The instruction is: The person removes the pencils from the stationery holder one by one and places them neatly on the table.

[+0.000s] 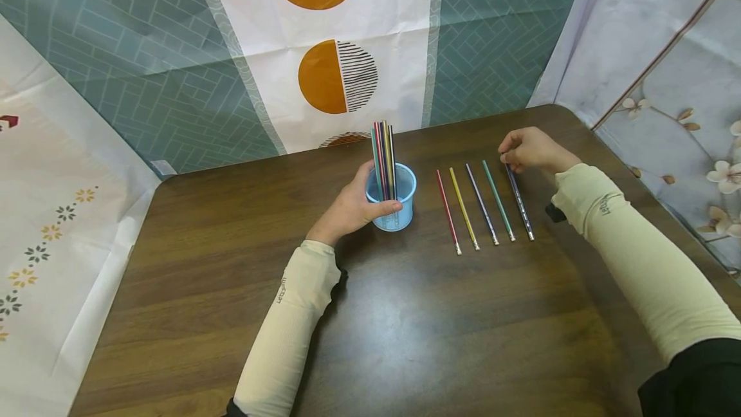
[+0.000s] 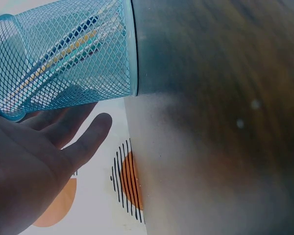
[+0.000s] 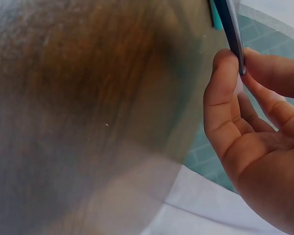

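A blue mesh cup (image 1: 399,211) stands on the brown table (image 1: 405,327) with several coloured pencils (image 1: 384,156) upright in it. My left hand (image 1: 354,206) grips the cup from the left, thumb across its front; in the left wrist view the mesh cup (image 2: 63,54) lies against my palm (image 2: 29,166). To the right lies a row of pencils: red (image 1: 448,211), yellow (image 1: 464,208), purple (image 1: 482,203), green (image 1: 498,200) and a dark one (image 1: 520,204). My right hand (image 1: 515,153) pinches the far end of the dark pencil (image 3: 233,29) between thumb and fingers.
Patterned cloths hang behind the table (image 1: 324,76) and at its left (image 1: 52,224) and right (image 1: 683,114) sides. The table's far edge runs just behind the cup and the pencil row. A small black object (image 1: 554,213) lies beside my right sleeve.
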The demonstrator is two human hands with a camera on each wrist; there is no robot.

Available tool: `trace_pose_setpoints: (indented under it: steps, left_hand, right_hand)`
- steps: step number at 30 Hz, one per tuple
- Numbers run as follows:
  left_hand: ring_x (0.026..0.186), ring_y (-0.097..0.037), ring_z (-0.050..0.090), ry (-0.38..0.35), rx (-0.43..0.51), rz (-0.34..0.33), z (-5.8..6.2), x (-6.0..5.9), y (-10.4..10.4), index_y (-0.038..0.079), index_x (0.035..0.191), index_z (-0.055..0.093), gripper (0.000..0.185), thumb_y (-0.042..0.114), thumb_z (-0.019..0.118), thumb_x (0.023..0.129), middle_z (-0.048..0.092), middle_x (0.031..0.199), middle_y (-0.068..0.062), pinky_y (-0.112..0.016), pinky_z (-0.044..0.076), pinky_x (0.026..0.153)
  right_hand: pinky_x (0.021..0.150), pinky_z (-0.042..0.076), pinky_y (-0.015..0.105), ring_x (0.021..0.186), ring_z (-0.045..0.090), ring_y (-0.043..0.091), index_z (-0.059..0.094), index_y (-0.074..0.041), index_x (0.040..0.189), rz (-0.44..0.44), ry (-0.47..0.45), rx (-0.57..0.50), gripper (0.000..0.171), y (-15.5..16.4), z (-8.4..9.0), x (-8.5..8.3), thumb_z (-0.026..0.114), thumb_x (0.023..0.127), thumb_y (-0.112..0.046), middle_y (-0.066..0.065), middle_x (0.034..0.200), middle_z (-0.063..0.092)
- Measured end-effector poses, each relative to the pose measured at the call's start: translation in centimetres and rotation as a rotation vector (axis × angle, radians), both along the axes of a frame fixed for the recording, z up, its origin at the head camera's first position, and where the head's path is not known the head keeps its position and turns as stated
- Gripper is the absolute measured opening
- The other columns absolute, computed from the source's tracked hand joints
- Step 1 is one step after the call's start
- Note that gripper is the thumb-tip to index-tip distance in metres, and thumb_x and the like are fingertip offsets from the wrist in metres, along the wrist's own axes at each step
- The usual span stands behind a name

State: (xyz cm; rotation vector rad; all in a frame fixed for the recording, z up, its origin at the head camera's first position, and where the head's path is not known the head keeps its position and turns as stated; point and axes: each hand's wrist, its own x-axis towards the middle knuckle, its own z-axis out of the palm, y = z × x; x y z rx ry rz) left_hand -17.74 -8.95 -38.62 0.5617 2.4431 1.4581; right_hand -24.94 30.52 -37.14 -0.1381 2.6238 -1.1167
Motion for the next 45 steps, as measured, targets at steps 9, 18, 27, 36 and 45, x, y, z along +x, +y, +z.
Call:
trace_pose_setpoints:
  steps: [9, 18, 27, 36, 45]
  left_hand:
    - [0.105, -0.021, 0.058, -0.012, 0.01, 0.0, 0.1, 0.1, 0.0, 0.027, 0.151, 0.021, 0.101, 0.056, 0.08, 0.074, 0.058, 0.124, -0.006, -0.04, 0.046, 0.094]
    - [0.105, -0.02, 0.058, -0.007, 0.018, -0.003, 0.1, 0.2, 0.0, 0.027, 0.151, 0.021, 0.101, 0.056, 0.079, 0.074, 0.058, 0.124, -0.006, -0.04, 0.046, 0.094]
    - [0.105, -0.02, 0.059, -0.014, 0.024, 0.0, 0.1, 0.3, -0.1, 0.028, 0.151, 0.021, 0.1, 0.055, 0.08, 0.074, 0.058, 0.124, -0.006, -0.041, 0.047, 0.094]
    - [0.107, -0.02, 0.058, -0.011, 0.019, -0.006, 0.1, 0.2, 0.0, 0.028, 0.151, 0.021, 0.099, 0.054, 0.079, 0.075, 0.057, 0.126, -0.006, -0.04, 0.046, 0.095]
    - [0.107, -0.02, 0.058, -0.005, 0.011, -0.011, 0.1, 0.0, 0.1, 0.028, 0.151, 0.021, 0.099, 0.054, 0.079, 0.075, 0.057, 0.126, -0.005, -0.041, 0.045, 0.096]
  right_hand:
    - [0.059, 0.054, 0.032, 0.064, 0.058, 0.02, 0.059, 0.007, 0.102, 0.012, -0.01, 0.115, 0.013, -0.6, -0.9, -0.4, 0.061, 0.09, 0.002, 0.012, 0.078, 0.059]
    - [0.055, 0.053, 0.029, 0.06, 0.056, 0.018, 0.061, 0.006, 0.098, -0.015, 0.029, 0.156, 0.01, -0.6, -1.6, -1.1, 0.062, 0.089, 0.002, 0.01, 0.068, 0.058]
    - [0.053, 0.052, 0.029, 0.057, 0.056, 0.017, 0.061, 0.006, 0.098, -0.023, 0.034, 0.157, 0.011, -0.4, -2.0, -1.3, 0.061, 0.089, 0.0, 0.009, 0.066, 0.058]
    - [0.052, 0.052, 0.029, 0.055, 0.055, 0.017, 0.061, 0.005, 0.098, -0.037, 0.049, 0.154, 0.011, -0.3, -2.2, -1.2, 0.062, 0.088, -0.001, 0.009, 0.063, 0.057]
    - [0.053, 0.052, 0.029, 0.055, 0.055, 0.016, 0.06, 0.006, 0.098, -0.037, 0.042, 0.141, 0.012, -0.3, -2.1, -1.0, 0.062, 0.089, -0.003, 0.008, 0.062, 0.057]
